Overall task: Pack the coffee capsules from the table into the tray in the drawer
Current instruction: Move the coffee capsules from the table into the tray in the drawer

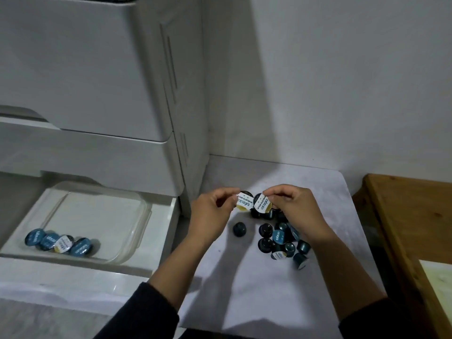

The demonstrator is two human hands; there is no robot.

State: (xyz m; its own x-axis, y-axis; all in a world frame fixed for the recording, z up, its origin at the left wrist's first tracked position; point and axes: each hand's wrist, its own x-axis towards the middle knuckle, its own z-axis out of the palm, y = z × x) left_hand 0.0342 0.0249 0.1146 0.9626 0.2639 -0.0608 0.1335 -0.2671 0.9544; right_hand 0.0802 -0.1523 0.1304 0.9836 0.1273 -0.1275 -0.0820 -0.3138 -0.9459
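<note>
A pile of several dark blue and black coffee capsules (pixel 283 238) lies on the white table (pixel 256 302). One dark capsule (pixel 239 229) sits apart, left of the pile. My left hand (pixel 210 214) pinches a white-lidded capsule (pixel 244 201) above the table. Beside it, my right hand (pixel 293 204) pinches a second white-lidded capsule (pixel 262 203). The two lids nearly touch. At the left, a clear plastic tray (pixel 137 216) rests in the open white drawer (pixel 168 231). Several capsules (pixel 60 242) stand in a row along the tray's near side.
A white drawer cabinet (pixel 97 81) rises behind the open drawer, against the table's left edge. A wooden table (pixel 411 216) stands to the right. White walls close off the back.
</note>
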